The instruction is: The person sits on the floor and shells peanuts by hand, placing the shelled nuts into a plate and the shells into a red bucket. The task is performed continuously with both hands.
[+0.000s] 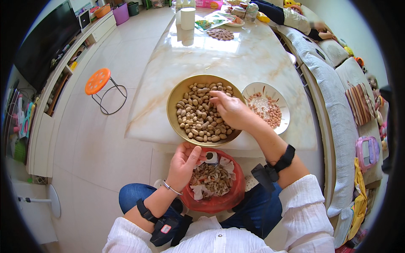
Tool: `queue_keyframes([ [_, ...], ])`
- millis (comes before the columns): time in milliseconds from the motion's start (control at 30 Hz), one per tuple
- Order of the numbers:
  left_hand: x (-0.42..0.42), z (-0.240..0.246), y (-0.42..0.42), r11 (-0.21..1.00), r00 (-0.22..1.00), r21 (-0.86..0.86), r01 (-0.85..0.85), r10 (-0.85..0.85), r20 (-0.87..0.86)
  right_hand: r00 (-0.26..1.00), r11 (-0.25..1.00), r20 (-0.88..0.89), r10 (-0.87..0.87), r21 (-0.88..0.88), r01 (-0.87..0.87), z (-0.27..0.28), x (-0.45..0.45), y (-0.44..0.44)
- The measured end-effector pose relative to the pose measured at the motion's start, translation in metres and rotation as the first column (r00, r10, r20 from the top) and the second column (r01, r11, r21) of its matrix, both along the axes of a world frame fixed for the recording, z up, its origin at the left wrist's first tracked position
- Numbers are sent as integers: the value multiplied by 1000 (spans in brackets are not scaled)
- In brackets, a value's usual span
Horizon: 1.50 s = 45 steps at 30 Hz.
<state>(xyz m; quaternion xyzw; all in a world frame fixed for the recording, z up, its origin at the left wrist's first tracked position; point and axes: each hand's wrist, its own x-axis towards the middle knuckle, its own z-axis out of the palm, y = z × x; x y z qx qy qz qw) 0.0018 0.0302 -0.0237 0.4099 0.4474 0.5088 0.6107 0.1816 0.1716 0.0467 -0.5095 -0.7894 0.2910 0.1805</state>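
Note:
A brass-coloured metal bowl (172, 110) full of unshelled peanuts (197, 112) stands at the near edge of the marble-topped table. My right hand (232, 109) is over the right side of the bowl, fingers loosely bent at the peanuts, no nut visible between them. Just below the bowl's near rim is my left hand (183, 164), thumb raised and fingers curled; whether they hold anything is hidden. Under it, between my knees, a bin lined with a red plastic bag (218, 205) holds peanut shells (216, 180) and crumpled tissue. Shelled peanut kernels (272, 115) lie on a patterned white plate (283, 102) right of the bowl.
Toward the table's far end are a brown trivet (220, 33), a white cylinder (188, 19), jars (239, 12) and packets. An orange stool (98, 81) stands on the left floor. Along the right runs a sofa (335, 126), where a person (295, 20) lies.

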Motion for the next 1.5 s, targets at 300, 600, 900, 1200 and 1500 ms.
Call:
queue_keyframes([
  [300,1,1,0,1000,1000,-6,29,-29,12,996,997,35,81,8,-82,-3,-2,-7],
  [600,1,-2,-1,999,998,-39,27,-25,61,947,959,-161,279,-8,-284,3,0,-14],
  [900,2,-9,-2,998,998,-40,51,-49,40,993,882,72,94,457,-116,-25,-39,21],
  [1200,-3,-5,-4,991,993,-63,115,-114,20,980,921,-153,123,385,-55,-8,-22,-8],
  [1500,9,2,-18,889,854,-142,435,-358,377,923,919,-384,4,366,148,-33,26,-154],
])
